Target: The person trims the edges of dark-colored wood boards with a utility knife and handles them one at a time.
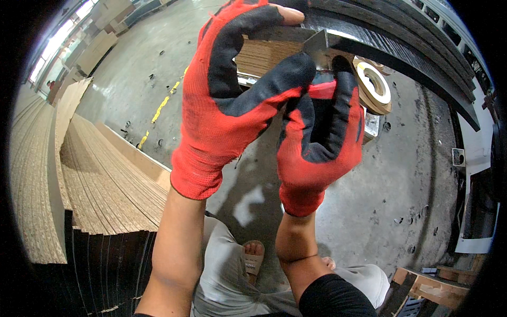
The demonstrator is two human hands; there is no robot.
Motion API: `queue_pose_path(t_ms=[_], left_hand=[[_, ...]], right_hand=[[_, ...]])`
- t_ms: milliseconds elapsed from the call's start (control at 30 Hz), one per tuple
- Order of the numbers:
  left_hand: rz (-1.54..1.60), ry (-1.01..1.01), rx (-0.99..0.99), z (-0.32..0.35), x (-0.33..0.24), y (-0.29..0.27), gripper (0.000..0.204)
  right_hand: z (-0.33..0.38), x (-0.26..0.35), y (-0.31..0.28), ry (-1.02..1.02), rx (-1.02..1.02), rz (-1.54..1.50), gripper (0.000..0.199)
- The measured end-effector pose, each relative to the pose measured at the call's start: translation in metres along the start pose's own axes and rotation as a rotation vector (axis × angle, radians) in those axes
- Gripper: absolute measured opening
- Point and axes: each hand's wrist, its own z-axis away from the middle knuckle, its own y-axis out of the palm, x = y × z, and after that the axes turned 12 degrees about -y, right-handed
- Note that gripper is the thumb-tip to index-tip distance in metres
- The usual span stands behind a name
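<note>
A small scraper-like tool [323, 89] with a red part and a flat metal blade [317, 42] sits near the upper middle of the frame, its blade standing up against the edge of a dark board [401, 68]. The right hand [323, 119], in a red glove with black-coated palm and fingers, has the tool pinched, its thumb and fingers closed around it. The left hand [237, 84], gloved the same way, is up and to the left of it; its fingers make a wide curve, well apart from the thumb, one bare fingertip [291, 16] shows out of the glove over the board, and the thumb tip lies just beside the blade. Whether these fingers have hold of the board, I cannot tell. The board runs from the upper middle down toward the right edge. Beneath it, seen between the hands, is a stack of brown sheets [264, 55], and right of the right hand lies a white ring-shaped roll [361, 71] on brown ones. Grey floor [237, 158] spreads below, with a yellow line [160, 110] at upper left. Stacked particle boards [105, 174] fill the left side, and wooden pieces [433, 288] lie at lower right.
</note>
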Motion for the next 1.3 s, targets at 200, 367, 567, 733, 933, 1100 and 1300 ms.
queue_pose_path(t_ms=[200,367,567,733,933,1100,1300], left_hand=[[-0.138,-0.095,-0.04,0.0,-0.006,-0.002,0.05],[-0.182,-0.076,-0.058,-0.001,-0.004,-0.005,0.049],[-0.27,-0.021,-0.094,-0.004,-0.005,-0.004,0.047],[-0.191,-0.023,-0.087,-0.008,-0.007,-0.003,0.045],[-0.164,0.008,-0.112,-0.006,-0.005,0.001,0.042],[-0.126,-0.037,-0.091,-0.006,-0.009,0.001,0.038],[0.018,-0.037,-0.042,-0.005,-0.01,0.002,0.043]], right_hand=[[-0.004,0.004,0.005,-0.031,-0.047,0.102,0.052],[-0.005,0.008,0.008,-0.033,-0.084,0.111,0.053],[-0.007,0.003,0.024,-0.101,-0.241,0.148,0.059],[-0.005,0.02,0.019,0.05,-0.16,0.072,0.054],[-0.006,0.016,0.031,0.021,-0.263,0.073,0.057],[-0.009,0.018,0.03,0.052,-0.275,0.038,0.06],[-0.011,0.018,0.018,0.053,-0.197,0.002,0.063]])
